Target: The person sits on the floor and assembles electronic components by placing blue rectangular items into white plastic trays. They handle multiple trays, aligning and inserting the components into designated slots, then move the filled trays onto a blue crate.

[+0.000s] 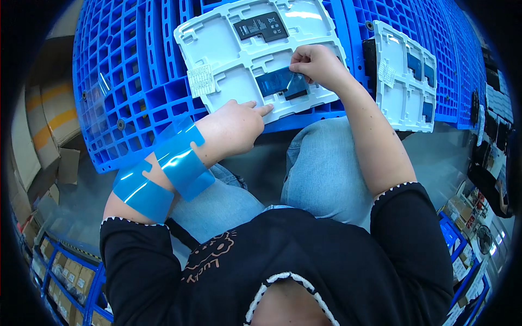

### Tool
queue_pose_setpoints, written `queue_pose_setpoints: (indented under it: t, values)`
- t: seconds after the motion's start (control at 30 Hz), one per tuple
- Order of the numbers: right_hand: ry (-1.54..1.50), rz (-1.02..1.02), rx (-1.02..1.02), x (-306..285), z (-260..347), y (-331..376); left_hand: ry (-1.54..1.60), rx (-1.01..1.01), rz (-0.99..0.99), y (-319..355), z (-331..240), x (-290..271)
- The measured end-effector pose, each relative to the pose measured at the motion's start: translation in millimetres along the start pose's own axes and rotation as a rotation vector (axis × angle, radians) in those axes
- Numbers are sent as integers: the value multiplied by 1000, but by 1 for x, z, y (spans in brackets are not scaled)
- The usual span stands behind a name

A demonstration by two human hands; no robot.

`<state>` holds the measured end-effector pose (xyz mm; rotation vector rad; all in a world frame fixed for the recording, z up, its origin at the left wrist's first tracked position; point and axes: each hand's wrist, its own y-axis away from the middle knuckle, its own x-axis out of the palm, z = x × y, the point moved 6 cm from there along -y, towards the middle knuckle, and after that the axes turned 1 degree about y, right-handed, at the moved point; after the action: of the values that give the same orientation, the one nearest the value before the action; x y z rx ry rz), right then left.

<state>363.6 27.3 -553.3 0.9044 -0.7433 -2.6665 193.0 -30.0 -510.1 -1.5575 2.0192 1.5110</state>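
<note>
Right hand [319, 66]: thumb and forefinger pinched together on a lifted corner of blue film [295, 85]. Below and to the left of those fingertips lies the dark flat battery [274, 81], in a near compartment of the white tray [222, 96], film partly over it. Left hand [237, 124]: loosely open, fingers extended, no object visible in it; fingertips at the tray's near edge, left of and nearer than the battery. Second battery [261, 27] in a far compartment. Blue film strips [179, 157] on left forearm. Tray on blue lattice surface [122, 68].
</note>
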Motion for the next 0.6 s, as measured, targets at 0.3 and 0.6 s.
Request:
queue_pose_setpoints:
  t: [0.3,0.6]
  values:
    - [47,-53,-62,1,0,0,98,37,-97,0,0,-9]
    - [63,-74,-99,3,-2,-1,90,23,-134,0,5,-12]
